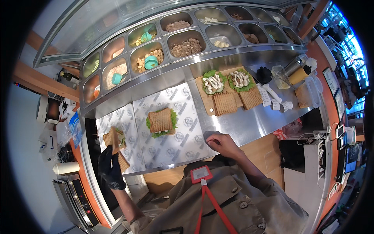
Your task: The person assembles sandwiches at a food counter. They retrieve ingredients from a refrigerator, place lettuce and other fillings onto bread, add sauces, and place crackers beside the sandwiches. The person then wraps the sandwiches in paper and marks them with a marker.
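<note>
My left hand, in a black glove, grips a toasted slice of bread and holds it tilted on edge. Under and beside that slice lies a sandwich half with lettuce, and another toasted slice shows just past my fingers. A closed sandwich with lettuce poking out rests on printed white wrapping paper in the middle of the counter. Bare and loosely curled, my right hand hovers at the paper's right edge with nothing visible in it.
A wooden board at right carries two open sandwiches with sauce on lettuce. Behind the counter runs a row of steel tubs, one with chopped filling, some with turquoise scoops. A sauce bottle and plastic containers stand far right.
</note>
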Demonstrator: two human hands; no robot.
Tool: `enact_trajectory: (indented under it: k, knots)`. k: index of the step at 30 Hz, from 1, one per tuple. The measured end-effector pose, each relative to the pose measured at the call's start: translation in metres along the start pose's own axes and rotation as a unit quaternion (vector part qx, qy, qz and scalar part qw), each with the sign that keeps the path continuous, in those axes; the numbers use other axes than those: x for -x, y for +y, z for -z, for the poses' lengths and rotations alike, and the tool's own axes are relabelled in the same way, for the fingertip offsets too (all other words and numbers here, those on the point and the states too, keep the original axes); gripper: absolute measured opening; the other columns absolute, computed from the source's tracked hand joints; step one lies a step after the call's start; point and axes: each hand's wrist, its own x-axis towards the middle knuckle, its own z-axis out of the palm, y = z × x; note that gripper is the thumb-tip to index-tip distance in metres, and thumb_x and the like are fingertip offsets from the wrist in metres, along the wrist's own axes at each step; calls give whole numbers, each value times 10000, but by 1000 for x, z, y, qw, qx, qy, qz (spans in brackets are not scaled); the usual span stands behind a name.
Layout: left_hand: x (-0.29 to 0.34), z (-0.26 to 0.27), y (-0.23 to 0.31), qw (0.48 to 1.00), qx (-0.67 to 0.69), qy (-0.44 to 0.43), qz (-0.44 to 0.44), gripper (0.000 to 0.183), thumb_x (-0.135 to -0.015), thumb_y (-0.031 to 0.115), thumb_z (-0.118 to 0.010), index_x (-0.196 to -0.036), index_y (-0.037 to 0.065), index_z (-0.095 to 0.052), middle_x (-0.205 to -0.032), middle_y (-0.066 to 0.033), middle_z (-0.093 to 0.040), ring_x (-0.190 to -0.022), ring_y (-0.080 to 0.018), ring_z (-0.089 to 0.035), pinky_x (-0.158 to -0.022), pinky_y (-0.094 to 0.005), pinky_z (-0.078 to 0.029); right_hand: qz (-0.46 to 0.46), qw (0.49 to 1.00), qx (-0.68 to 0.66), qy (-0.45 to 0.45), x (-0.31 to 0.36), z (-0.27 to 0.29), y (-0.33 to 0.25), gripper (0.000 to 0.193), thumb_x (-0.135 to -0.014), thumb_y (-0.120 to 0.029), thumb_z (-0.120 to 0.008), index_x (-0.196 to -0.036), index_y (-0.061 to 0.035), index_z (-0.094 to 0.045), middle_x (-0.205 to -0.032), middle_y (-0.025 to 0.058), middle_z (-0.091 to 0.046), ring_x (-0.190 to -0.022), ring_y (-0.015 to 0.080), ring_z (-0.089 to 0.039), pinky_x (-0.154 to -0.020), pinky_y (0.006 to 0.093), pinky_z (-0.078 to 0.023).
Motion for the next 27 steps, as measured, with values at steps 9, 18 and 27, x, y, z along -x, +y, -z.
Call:
enact_trajectory:
  k: [9, 18, 27]
  knots:
    - [-120, -263, 257, 951, 147, -55, -265, 235, -809, 54, -676, -1033, 85, -742, -998, -71, -727, -816, -260, -688, -708, -388, -568, 41, 999, -3, 22, 21, 124, 60, 187, -912, -171, -650, -1032, -32, -683, -898, 165, -711, -854, 312, -712, -760, 379, -549]
    - [-89, -332, 295, 939, 10, -234, -254, 295, -855, 228, -681, -1114, 88, -693, -1162, -113, -675, -1046, -311, -633, -880, -437, -519, 40, 999, 12, 13, 39, 187, 111, 179, -900, -108, -669, -1053, -19, -688, -925, 143, -721, -799, 245, -713, -746, 328, -549]
    - [-80, -289, 263, 960, 42, -200, -193, 375, -879, 279, -684, -1189, 69, -664, -1207, -151, -656, -1106, -356, -624, -937, -463, -510, 56, 998, -9, -2, 13, 182, 96, 168, -883, -91, -670, -1032, -25, -709, -955, 140, -735, -864, 242, -723, -791, 336, -551]
